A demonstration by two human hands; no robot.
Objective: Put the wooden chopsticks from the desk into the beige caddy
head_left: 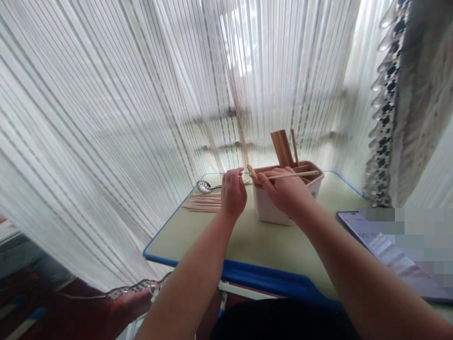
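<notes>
Right hand (285, 189) over the near side of the bin (269, 205), thumb and fingers pinching the held sticks (307, 174); short ends bunch at the thumb, one long stick lies nearly level across the bin's mouth. Left hand (233, 191) half curled, fingers loose, nothing seen in it (palm partly hidden), just left of the bin and near the loose sticks (202, 207) on the desk (262, 245). Main risk, as I judge it: uneven grip. With the ends fanned, a slackened pinch could let one roll out onto the desk. Lowered at this angle, the long one could catch on the rim or a divider. The dark sticks (281, 147) stand tall in the bin's far part; a knock from the level stick might tip or spread them. The bin looks light, so a wrist leaning on its edge could shove it. Lesser worries: a left sleeve-free forearm sweep could scatter the loose sticks or nudge the skimmer (204, 187) behind them.
</notes>
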